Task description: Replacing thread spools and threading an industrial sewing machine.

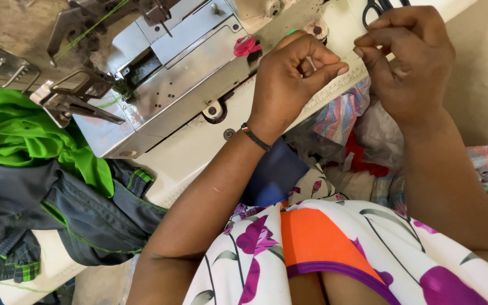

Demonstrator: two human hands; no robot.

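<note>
White table edge (334, 90) lies under both hands: left hand (292, 70) curled, thumb pinched to forefinger; right hand (410, 59) likewise pinched. Anything held is too fine to see.

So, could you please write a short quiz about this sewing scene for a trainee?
1. True or false: the left hand and the right hand are both pinched shut near the table's edge.
2. Which fabric lies at the left, beside the sewing machine? A) green fabric B) yellow fabric C) white fabric
3. What does the left wrist wear?

Key: 1 true; 2 A; 3 a thin bracelet.
</note>
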